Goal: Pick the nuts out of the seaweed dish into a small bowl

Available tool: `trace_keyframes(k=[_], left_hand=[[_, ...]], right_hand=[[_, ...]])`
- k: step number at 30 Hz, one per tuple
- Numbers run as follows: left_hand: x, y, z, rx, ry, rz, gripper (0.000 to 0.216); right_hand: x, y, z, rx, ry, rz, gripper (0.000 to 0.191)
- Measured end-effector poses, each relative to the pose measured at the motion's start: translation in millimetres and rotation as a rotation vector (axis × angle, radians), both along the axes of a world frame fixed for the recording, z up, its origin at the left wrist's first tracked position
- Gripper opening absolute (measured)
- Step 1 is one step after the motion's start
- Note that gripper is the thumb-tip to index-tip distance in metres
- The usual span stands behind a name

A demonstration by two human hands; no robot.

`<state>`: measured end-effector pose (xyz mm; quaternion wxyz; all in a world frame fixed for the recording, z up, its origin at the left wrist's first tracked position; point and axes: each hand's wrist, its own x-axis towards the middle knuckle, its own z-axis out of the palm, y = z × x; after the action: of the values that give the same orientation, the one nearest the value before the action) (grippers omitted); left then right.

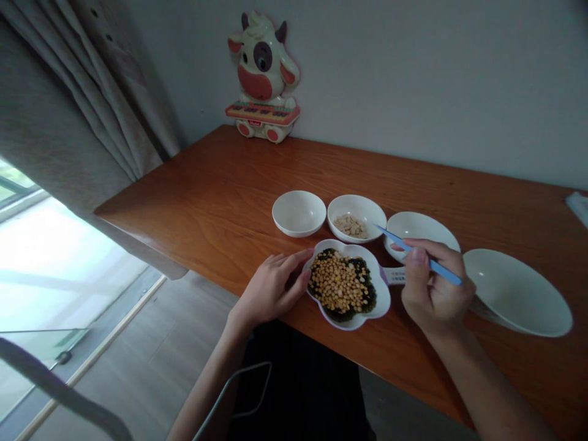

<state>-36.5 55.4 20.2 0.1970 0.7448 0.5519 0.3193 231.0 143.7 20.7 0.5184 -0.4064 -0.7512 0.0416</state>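
Observation:
My left hand (271,285) grips the left rim of a white flower-shaped dish (382,294) at the table's front edge. Yellow split peas or similar grains (342,278) lie in it over smaller dark green ones. The dish has a short labelled handle (395,275) pointing right. Pinched in my right hand (436,291) are slim blue tweezers (444,271), their tip reaching the right rim of a white bowl (372,211). That bowl contains pale flat seeds or flakes (350,226). Whether the tip carries anything is too small to see.
A white bowl (299,213) stands at the left of the row. Another bowl (425,226) sits behind my right hand, and a larger one (519,294) farther right. A cow-shaped toy keyboard (263,79) stands against the wall. A curtain (87,98) hangs left.

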Motion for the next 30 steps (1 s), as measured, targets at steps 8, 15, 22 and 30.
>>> trace_keyframes(k=[8,15,22,30], left_hand=[[-0.6,-0.2,-1.6,-0.009,0.011,-0.002,0.039],[-0.3,0.5,-1.0,0.007,0.009,-0.013,0.039],[-0.9,-0.2,-0.8,0.0,0.006,-0.004,0.039],[-0.3,1.1,0.3,-0.001,0.019,-0.01,0.039]], right_hand=[[3.1,1.3,-2.9,0.005,-0.008,0.092,0.015],[2.0,3.0,5.9,0.15,-0.236,0.077,0.012],[0.5,1.5,8.9,0.111,-0.242,0.112,0.014],[-1.4,1.4,14.8,0.096,-0.216,0.236,0.021]])
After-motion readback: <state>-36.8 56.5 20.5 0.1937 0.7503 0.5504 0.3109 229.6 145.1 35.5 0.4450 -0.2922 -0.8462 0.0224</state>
